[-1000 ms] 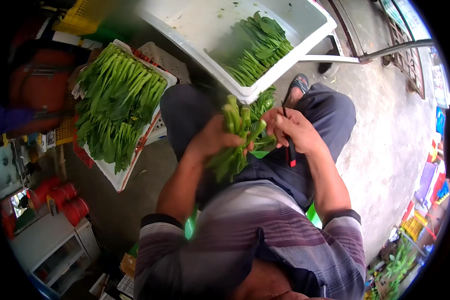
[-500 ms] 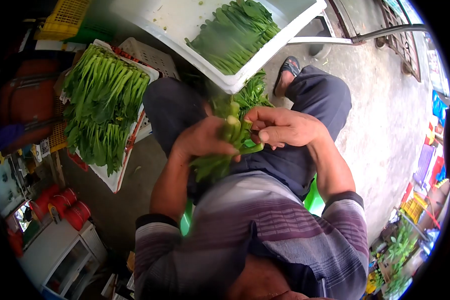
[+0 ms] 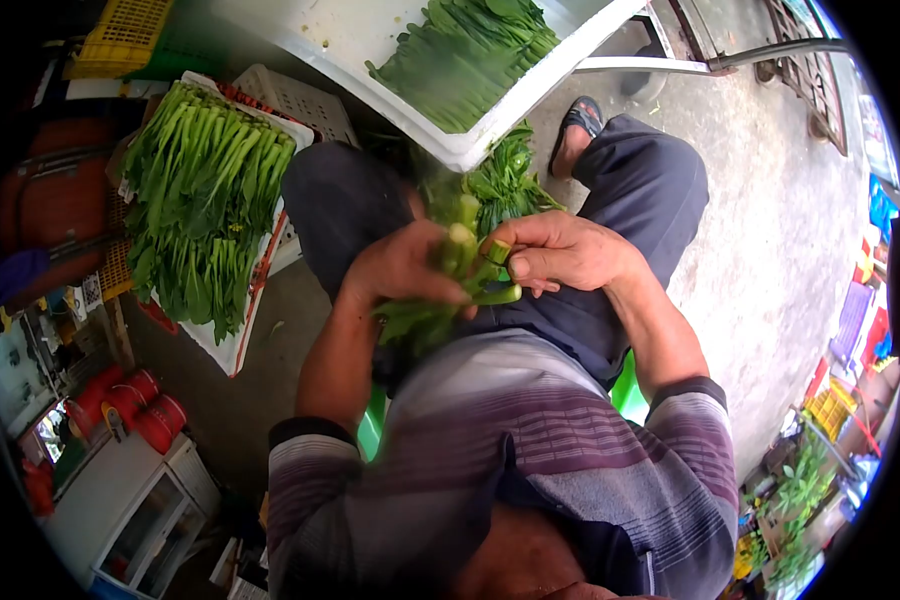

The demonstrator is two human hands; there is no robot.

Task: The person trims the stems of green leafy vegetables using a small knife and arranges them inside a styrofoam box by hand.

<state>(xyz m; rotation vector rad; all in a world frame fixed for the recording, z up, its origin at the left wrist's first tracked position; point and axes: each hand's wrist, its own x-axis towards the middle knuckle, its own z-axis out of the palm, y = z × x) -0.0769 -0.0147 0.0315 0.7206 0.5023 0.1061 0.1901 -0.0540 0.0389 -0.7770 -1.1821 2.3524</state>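
Note:
Between my knees, my left hand is closed round a small bunch of leafy green stalks, their pale cut ends pointing up and leaves hanging below its fingers. Close to its right, my right hand has thumb and forefinger pinched at a short green stem beside the bunch. A smear on the lens blurs part of my left hand. Beyond both hands, loose leafy greens lie below the corner of a white foam box. Inside that box, trimmed greens are lined up in rows.
At left, a large heap of leafy stalks rests on a white tray over a crate. A yellow basket stands at the upper left. Red containers and a white cabinet are lower left. A metal frame stands upper right.
The view has shifted slightly. My right hand stays pinched, and its fingertips sit a little differently on the stem, with the cut end showing more. My left hand keeps its hold on the bunch.

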